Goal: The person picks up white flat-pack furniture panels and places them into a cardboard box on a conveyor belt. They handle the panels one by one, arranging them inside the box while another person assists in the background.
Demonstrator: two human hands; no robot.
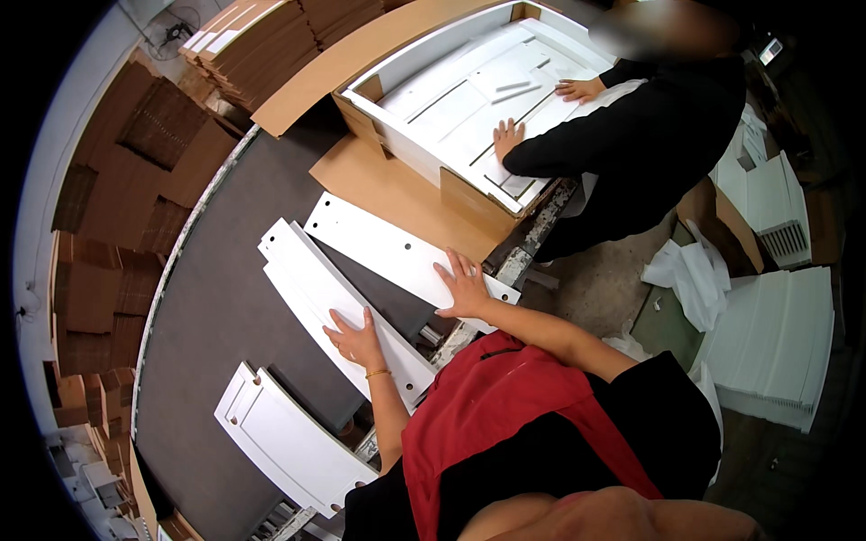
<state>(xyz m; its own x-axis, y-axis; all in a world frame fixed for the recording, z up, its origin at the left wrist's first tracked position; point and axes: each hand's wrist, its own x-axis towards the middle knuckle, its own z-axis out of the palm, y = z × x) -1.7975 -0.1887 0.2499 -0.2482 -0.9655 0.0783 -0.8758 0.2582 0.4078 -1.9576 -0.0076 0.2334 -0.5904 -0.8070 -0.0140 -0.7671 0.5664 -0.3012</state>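
Note:
My left hand (355, 341) lies with fingers spread on a pair of overlapping long white panels (329, 298) in the middle of the dark bench. Farther right, my right hand (464, 287) rests spread on the near end of a long white board (379, 236) with dark round holes. Neither hand's fingers are wrapped round anything. To the left of my left hand, another white panel (289, 442) with a recessed face and notched corners lies on the bench, its near end close to my body.
A co-worker's hands (508, 141) touch white parts inside an open carton (410, 153) at the bench's far right. Brown cardboard (410, 194) lies under it. The dark bench top (203, 298) curves along the left. Cardboard stacks (95, 279) stand beyond; white panels (767, 343) stack at right.

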